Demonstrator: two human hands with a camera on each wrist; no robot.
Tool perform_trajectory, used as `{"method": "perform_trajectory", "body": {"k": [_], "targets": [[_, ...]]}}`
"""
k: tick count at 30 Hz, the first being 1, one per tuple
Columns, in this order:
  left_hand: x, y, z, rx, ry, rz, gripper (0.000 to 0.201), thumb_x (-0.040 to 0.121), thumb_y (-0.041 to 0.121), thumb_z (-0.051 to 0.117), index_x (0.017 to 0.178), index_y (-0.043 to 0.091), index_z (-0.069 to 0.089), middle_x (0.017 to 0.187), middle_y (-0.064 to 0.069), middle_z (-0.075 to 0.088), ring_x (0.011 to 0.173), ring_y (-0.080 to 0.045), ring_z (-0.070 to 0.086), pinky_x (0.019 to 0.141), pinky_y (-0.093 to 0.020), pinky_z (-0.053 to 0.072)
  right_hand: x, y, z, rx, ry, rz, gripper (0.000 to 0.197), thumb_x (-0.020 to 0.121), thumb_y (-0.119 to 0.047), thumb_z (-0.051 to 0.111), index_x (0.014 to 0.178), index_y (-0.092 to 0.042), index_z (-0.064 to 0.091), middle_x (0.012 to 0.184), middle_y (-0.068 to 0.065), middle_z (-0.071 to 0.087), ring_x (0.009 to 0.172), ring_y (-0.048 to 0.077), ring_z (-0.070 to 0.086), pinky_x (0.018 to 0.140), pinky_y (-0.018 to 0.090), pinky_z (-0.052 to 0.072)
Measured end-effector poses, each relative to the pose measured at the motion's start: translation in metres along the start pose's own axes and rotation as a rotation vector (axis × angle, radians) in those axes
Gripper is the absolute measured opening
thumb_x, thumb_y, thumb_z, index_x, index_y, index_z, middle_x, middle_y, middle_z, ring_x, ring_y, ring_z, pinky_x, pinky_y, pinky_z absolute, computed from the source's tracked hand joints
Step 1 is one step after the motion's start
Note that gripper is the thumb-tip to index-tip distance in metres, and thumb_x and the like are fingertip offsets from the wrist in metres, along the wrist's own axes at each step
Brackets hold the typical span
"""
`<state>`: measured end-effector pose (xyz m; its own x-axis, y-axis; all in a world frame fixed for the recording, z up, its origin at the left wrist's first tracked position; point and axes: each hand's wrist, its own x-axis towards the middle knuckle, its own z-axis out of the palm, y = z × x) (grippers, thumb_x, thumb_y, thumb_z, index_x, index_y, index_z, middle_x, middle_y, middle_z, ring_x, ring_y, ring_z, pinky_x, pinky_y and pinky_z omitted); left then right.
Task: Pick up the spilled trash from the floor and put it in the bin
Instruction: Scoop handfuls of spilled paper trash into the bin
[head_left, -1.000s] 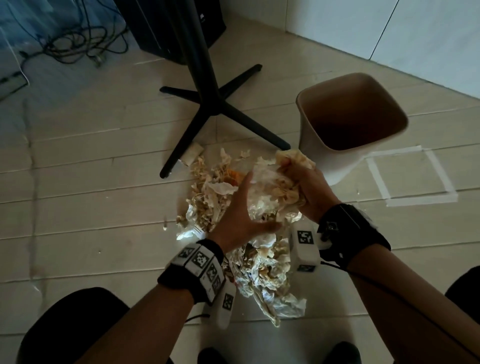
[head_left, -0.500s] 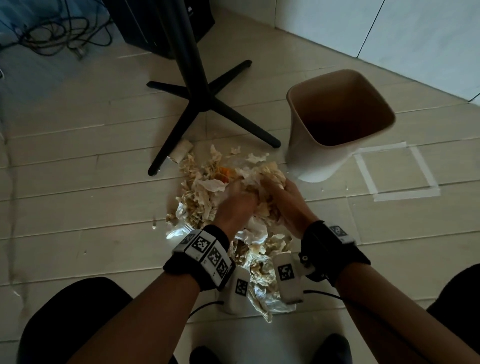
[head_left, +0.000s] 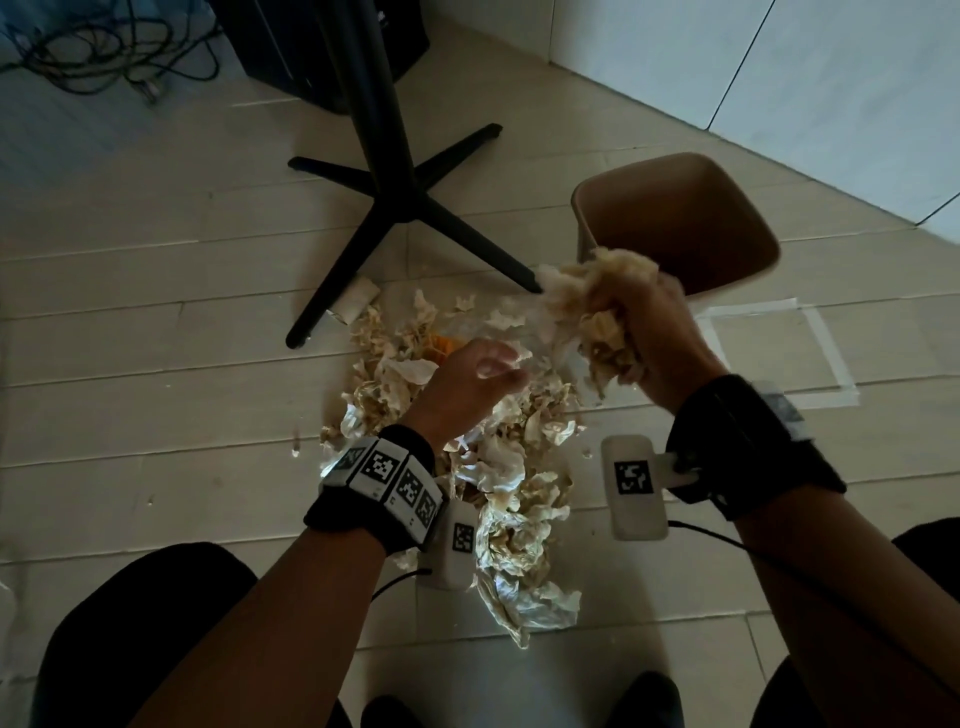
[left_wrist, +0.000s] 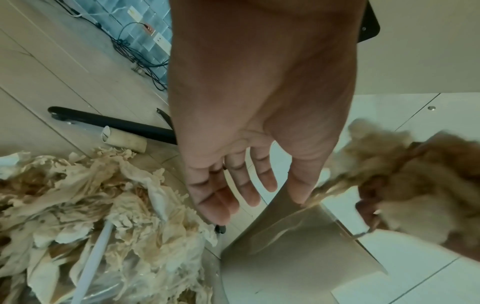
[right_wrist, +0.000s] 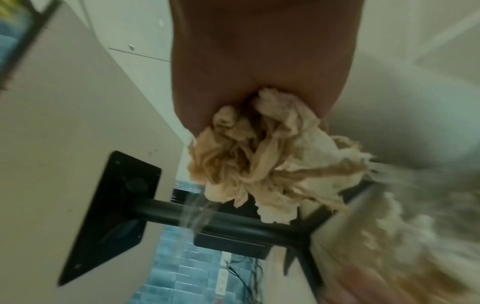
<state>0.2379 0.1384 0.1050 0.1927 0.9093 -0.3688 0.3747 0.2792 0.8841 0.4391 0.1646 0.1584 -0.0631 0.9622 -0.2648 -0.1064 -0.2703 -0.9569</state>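
Note:
A heap of crumpled, stained paper trash (head_left: 498, 467) lies on the floor between my arms. My right hand (head_left: 644, 327) grips a wad of that paper (head_left: 602, 296) and holds it raised just in front of the near left rim of the beige bin (head_left: 578, 218). The bin's inside looks dark and bare. In the right wrist view the wad (right_wrist: 259, 160) bulges out of my fist and hides the fingers. My left hand (head_left: 483, 369) hovers over the heap with nothing in it. Its fingers (left_wrist: 241, 191) hang straight and relaxed above the trash (left_wrist: 91, 205).
A black table base (head_left: 395, 208) spreads its legs just behind the heap, one leg ending near the bin. A cardboard tube (head_left: 358, 301) lies against another leg. A tape square (head_left: 779, 358) marks the floor right of the bin. Cables (head_left: 104, 57) lie far left.
My right hand has lifted a wad out of the heap and carried it up and right toward the bin. My left hand has let go of the paper and now hovers open.

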Motion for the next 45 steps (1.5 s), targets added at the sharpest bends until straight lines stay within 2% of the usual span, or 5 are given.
{"method": "perform_trajectory", "body": {"k": [9,17,25,35,45], "targets": [[0.001,-0.021,0.006,0.031,-0.006,-0.089,0.03,0.092,0.03,0.066,0.118,0.018,0.059,0.115,-0.001,0.063,0.101,-0.017,0.065,0.076,-0.032,0.057,0.062,-0.084,-0.034,0.12,0.153,-0.063,0.021,0.069,-0.003,0.044,0.06,-0.014,0.059,0.074,0.014,0.056,0.062,0.027,0.053,0.057,0.03,0.043],[0.002,-0.06,0.016,0.245,0.109,-0.052,0.008,0.088,0.025,0.065,0.095,0.027,0.067,0.098,0.009,0.069,0.098,-0.01,0.065,0.086,-0.033,0.054,0.118,-0.057,-0.064,-0.78,0.261,0.127,0.066,0.079,-0.052,0.067,0.131,-0.014,0.055,0.132,0.013,0.06,0.117,0.035,0.06,0.098,0.044,0.052],[0.001,-0.098,0.005,0.647,0.318,0.075,0.015,0.082,0.019,0.06,0.095,0.024,0.065,0.109,-0.001,0.066,0.102,-0.024,0.061,0.09,-0.038,0.05,0.113,-0.028,-0.063,-1.264,0.124,0.229,0.048,0.09,-0.056,0.058,0.116,-0.017,0.067,0.101,0.007,0.068,0.085,0.028,0.065,0.078,0.037,0.049],[0.034,-0.116,-0.011,0.802,0.132,-0.166,0.082,0.089,0.052,0.062,0.151,0.05,0.008,0.163,0.01,-0.018,0.148,-0.044,-0.011,0.116,-0.059,0.02,0.071,0.006,0.001,-1.26,0.305,-0.423,0.034,0.095,-0.033,0.05,0.124,-0.02,0.059,0.131,0.01,0.055,0.123,0.033,0.045,0.094,0.044,0.04],[0.033,-0.155,-0.011,0.821,0.155,-0.204,0.05,0.084,0.021,0.068,0.132,0.016,0.058,0.136,-0.011,0.047,0.119,-0.035,0.053,0.098,-0.04,0.045,0.033,0.125,0.058,-1.131,-0.176,-0.166,0.045,0.091,-0.034,0.062,0.134,-0.026,0.052,0.136,0.005,0.049,0.126,0.028,0.045,0.102,0.045,0.044]]}}
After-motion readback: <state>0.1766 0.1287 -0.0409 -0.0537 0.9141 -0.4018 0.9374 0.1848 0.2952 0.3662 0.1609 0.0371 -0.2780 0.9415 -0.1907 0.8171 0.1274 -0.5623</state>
